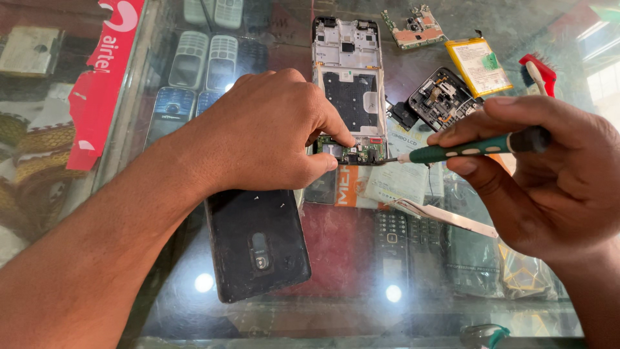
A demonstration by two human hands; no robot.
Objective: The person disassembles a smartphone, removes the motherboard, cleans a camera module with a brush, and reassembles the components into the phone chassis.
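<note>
An opened phone frame lies on the glass counter, its inner metal plate facing up. My left hand grips its lower end, thumb and forefinger pinching beside the small green circuit board at the bottom. My right hand holds a green-handled screwdriver almost level, its tip touching the right side of that board. A black phone back cover lies below my left wrist.
Metal tweezers rest right of the frame. A yellow battery, a black camera module part, another circuit board and a red brush lie at the back right. Old keypad phones show under the glass.
</note>
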